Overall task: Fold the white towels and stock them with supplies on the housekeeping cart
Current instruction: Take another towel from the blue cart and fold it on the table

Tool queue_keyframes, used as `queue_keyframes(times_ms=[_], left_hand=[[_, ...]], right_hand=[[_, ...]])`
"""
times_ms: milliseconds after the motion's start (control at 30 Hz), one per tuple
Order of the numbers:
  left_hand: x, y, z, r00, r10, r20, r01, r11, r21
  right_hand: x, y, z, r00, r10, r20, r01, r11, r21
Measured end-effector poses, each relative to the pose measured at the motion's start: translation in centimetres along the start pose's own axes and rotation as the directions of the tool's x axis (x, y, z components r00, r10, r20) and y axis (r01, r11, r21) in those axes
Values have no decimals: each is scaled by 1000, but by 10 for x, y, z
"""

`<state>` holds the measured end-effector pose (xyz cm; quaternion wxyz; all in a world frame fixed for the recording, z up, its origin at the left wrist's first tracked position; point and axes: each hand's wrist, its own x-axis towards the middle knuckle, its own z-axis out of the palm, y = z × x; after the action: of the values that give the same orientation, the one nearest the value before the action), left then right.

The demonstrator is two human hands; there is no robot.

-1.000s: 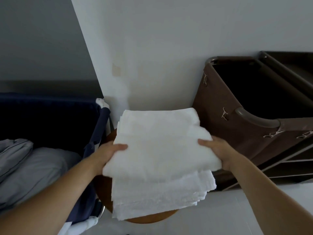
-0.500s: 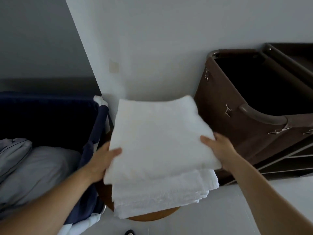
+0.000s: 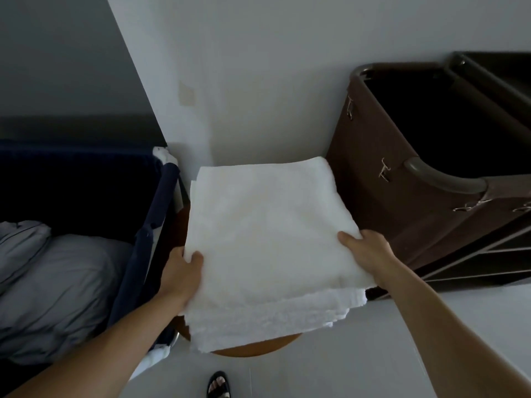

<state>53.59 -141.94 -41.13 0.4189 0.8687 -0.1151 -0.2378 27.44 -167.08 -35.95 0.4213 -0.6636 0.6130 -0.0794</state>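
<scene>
- White folded towel (image 3: 267, 225) lies atop the towel stack (image 3: 258, 326) on a round wooden stool (image 3: 253, 347).
- Left hand (image 3: 181, 271) grips its near-left corner, right hand (image 3: 367, 254) its near-right edge; judged to be squaring it with the pile.
- Housekeeping cart (image 3: 416, 182) stands just right, within reach for stocking.

Folded white towel (image 3: 267, 225) at frame centre atop towel stack (image 3: 267, 323), left hand (image 3: 181, 271) and right hand (image 3: 366, 254) gripping its near corners, brown cart (image 3: 402, 214) at right

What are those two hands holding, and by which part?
The top folded white towel, by its side edges toward the near corners: left hand on the left edge, right hand on the right, thumbs on top.
</scene>
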Motion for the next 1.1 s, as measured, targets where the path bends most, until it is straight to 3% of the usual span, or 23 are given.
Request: queue_keyframes(times_ms=[100,200,300,367,400,467,533,900,967,1033,1100], left_hand=[[-3,-12,3,1000,-2,18,0,996,87],[-10,-11,8,1000,16,-9,-14,986,168],[-18,1,14,973,232,8,-207,854,476],[-20,12,23,911,389,141,-385,675,630],[-20,18,30,885,409,223,-445,599,666],[-19,24,46,848,397,350,-519,495,697],[-14,22,58,844,346,410,-533,455,713],[-10,-8,93,886,267,380,-463,449,764],[-7,-2,90,876,266,403,-483,453,750],[-4,6,78,874,298,384,-486,538,689],[0,9,61,923,329,200,-383,731,564]], right_hand=[[-8,26,22,1000,17,17,-15,996,-93],[-9,33,30,998,-26,-58,12,975,-220],[-9,22,28,933,-318,-170,197,844,-498],[-13,12,34,866,-499,-45,368,695,-617],[-16,9,41,851,-522,58,431,632,-644],[-18,14,54,852,-478,214,484,560,-672],[-13,26,63,870,-418,260,472,558,-682],[18,67,86,856,-465,224,499,631,-594],[19,61,79,862,-455,225,501,692,-520],[17,52,69,895,-421,149,446,825,-346],[20,47,57,962,-268,46,272,949,-158]])
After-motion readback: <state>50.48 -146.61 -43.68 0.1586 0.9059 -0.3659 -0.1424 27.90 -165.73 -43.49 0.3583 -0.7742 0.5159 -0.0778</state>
